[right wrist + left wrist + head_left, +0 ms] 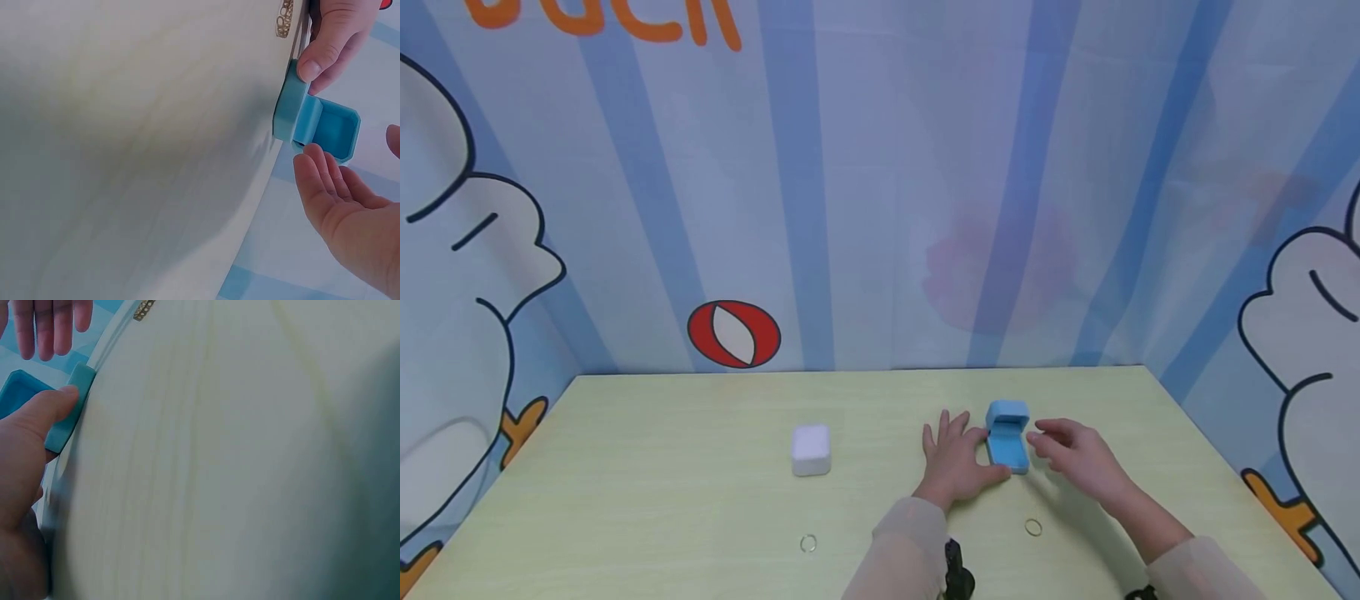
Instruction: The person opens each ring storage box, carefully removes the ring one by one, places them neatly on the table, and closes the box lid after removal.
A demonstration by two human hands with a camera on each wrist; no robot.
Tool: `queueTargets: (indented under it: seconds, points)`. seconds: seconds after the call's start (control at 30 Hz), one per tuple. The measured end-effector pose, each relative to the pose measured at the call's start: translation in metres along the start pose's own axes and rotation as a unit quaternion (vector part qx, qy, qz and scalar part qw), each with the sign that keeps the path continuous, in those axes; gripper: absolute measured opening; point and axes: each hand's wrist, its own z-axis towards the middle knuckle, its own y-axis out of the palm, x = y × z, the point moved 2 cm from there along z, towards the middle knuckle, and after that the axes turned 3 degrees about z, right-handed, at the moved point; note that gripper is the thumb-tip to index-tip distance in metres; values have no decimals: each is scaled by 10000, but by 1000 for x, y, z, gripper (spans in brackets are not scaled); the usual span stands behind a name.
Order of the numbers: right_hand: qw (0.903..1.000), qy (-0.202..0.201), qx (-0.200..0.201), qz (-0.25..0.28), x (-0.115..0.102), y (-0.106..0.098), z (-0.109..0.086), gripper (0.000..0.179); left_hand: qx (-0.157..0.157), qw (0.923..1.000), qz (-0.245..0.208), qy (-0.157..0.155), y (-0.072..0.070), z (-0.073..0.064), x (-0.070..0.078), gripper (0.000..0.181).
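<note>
A blue ring box (pixel 1008 450) stands on the table with its lid raised. My left hand (pixel 957 462) holds it from the left, thumb at the front edge of the base and index finger by the side; the other fingers are spread. In the left wrist view the thumb (pixel 53 409) lies against the box's base (pixel 75 406). On the box's other side is my right hand (pixel 1078 457), fingers loosely bent and holding nothing, fingertips close to the box. The right wrist view shows the right hand (pixel 350 212) beside the lid (pixel 337 130).
A pale lilac box (pixel 811 450) with rounded corners stands left of the hands. One thin ring (pixel 1033 527) lies in front of the blue box, and another ring (pixel 808 543) lies nearer the front left. A printed curtain (pixel 887 208) rises behind the table.
</note>
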Motion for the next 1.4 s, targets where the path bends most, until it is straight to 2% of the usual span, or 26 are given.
queueTargets:
  seconds: [0.4,1.13,1.4]
  points:
    - [9975,379,-96,583,-2,-1,3,66,-65,10000,10,-32,-1,-1,1,61]
    - [9939,513,-295,935,-2,0,11,72,-10,10000,-19,41,-1,0,-1,61]
    - [9916,675,-306,1059,-3,1,16,74,-29,10000,-16,8,-1,0,0,62]
